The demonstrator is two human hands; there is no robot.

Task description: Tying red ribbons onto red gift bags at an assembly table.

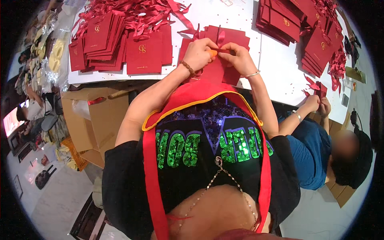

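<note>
Both hands work close together at the near edge of the white table, over a dark red paper bag [214, 71]. The fingertips of my left hand [203, 55] are pinched, with something orange at them, a finger cover or small tool; I cannot tell which. My right hand [241, 61] pinches a red ribbon [226, 51] that runs across to the left fingers. Behind the hands lie more red bags [236, 35], with a ribbon loop [220, 37] standing up from one.
Stacked red bags [144, 54] with tangled ribbons lie left; further stacks [280, 22] lie right. Below the table's left side stands an open cardboard box [96, 120]. At the right, a co-worker in a blue shirt [306, 148] handles a small red piece with ribbon.
</note>
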